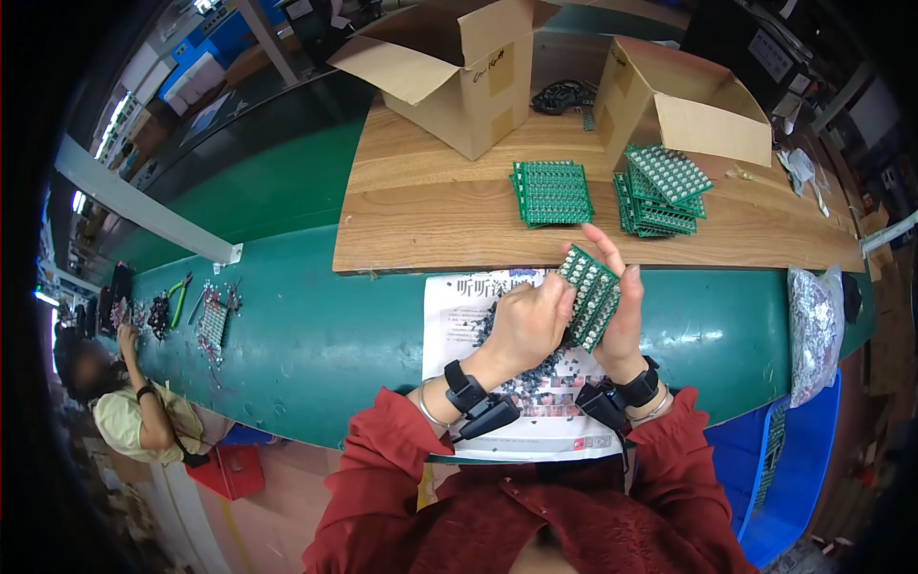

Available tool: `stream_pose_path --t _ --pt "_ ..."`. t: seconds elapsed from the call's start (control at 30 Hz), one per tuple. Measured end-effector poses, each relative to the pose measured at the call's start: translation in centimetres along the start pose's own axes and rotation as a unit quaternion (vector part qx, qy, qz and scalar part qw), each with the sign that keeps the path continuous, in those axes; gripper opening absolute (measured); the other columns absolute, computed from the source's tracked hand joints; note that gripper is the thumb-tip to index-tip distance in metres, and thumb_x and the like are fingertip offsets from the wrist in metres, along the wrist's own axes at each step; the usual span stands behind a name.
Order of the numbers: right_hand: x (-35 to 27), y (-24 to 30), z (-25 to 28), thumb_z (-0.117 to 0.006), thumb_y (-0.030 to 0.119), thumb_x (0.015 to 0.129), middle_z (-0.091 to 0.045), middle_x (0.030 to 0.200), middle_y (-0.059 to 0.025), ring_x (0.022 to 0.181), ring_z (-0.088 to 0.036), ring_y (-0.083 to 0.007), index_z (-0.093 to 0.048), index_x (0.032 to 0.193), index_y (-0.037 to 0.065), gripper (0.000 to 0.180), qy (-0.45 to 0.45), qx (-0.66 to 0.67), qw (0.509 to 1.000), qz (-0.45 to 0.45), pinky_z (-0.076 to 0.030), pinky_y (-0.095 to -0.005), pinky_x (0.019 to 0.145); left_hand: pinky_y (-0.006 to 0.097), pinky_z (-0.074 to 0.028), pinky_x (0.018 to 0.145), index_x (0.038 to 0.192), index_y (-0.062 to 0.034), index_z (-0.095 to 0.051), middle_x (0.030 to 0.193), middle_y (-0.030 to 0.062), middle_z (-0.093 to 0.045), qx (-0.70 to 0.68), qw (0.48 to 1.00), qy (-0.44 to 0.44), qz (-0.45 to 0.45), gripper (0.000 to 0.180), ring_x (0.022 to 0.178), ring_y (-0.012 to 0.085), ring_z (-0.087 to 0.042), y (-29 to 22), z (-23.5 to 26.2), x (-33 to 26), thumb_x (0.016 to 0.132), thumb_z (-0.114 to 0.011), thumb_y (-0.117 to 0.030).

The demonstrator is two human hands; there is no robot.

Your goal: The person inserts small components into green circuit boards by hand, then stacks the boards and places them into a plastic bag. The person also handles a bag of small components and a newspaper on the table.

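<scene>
A green circuit board panel [595, 304] with rows of pale components is held up, tilted, over a newspaper [449, 330]. My right hand [626, 316] grips it along its right edge, with the fingers behind and the thumb at the side. Against the board's left side, my left hand [532, 323] is closed, fingers curled in; whatever they pinch is hidden. Small black pieces [547, 375] lie scattered on the paper beneath both hands. Just beyond, on a wooden board [421, 215], sit two stacks of similar panels, one neat [553, 193] and one uneven [660, 196].
Two open cardboard boxes [497, 91] [703, 120] stand at the back. To the right are a clear bag [815, 330] of silvery contents and a blue bin [813, 459] holding panels. Far left, another person [143, 421] works near green-handled pliers [179, 298] on the green table [306, 316].
</scene>
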State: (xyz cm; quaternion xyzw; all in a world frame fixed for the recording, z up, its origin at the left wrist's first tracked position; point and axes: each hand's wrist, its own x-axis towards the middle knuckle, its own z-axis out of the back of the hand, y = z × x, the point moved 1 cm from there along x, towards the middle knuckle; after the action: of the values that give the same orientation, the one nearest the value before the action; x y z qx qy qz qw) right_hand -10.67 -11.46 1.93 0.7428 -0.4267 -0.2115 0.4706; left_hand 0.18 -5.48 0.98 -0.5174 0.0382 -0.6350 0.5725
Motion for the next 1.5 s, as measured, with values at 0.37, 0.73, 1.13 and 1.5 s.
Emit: stream_pose_path --t 0.37,0.73,1.13,1.5 --pt "0.1 0.3 0.0 -0.038 0.059 0.09 -0.05 0.122 -0.016 0.107 -0.051 -0.0165 -0.032 0.138 0.002 0.075 -0.028 0.045 0.999 -0.014 -0.04 -0.0287 0.093 0.039 -0.043 0.048 0.082 -0.0051 -0.05 0.056 0.0118 -0.053 0.017 0.999 0.049 -0.008 0.011 0.051 0.0321 -0.055 0.0 0.2 -0.2 0.085 -0.058 -0.011" --pt "0.3 0.6 0.5 -0.035 0.059 0.091 -0.05 0.121 -0.0148 0.099 -0.053 -0.0139 -0.034 0.137 0.002 0.073 -0.039 0.032 0.999 0.002 -0.044 -0.027 0.087 0.039 -0.044 0.05 0.079 -0.0044 -0.05 0.055 0.0115 -0.054 0.049 0.996 0.075 -0.013 0.014 0.05 0.0321 -0.055 -0.4 0.0 -0.1 0.085 -0.06 -0.012" --pt "0.5 0.6 0.7 -0.035 0.058 0.092 -0.052 0.12 -0.0134 0.094 -0.055 -0.0123 -0.035 0.136 0.004 0.07 -0.055 0.039 0.998 0.009 -0.047 -0.0254 0.081 0.039 -0.045 0.05 0.085 -0.003 -0.05 0.06 0.0125 -0.055 -0.014 0.995 0.1 0.001 0.01 0.056 0.0324 -0.058 0.0 -0.4 -0.5 0.087 -0.057 -0.009" --pt "0.7 0.5 1.2 -0.031 0.063 0.091 -0.053 0.121 -0.0149 0.096 -0.057 -0.0153 -0.034 0.136 0.005 0.074 -0.059 0.04 0.997 0.005 -0.048 -0.0288 0.084 0.039 -0.046 0.051 0.087 -0.0035 -0.048 0.061 0.0132 -0.056 0.013 0.992 0.122 -0.029 0.009 0.054 0.0325 -0.058 -0.2 -0.1 -0.3 0.086 -0.057 -0.007"
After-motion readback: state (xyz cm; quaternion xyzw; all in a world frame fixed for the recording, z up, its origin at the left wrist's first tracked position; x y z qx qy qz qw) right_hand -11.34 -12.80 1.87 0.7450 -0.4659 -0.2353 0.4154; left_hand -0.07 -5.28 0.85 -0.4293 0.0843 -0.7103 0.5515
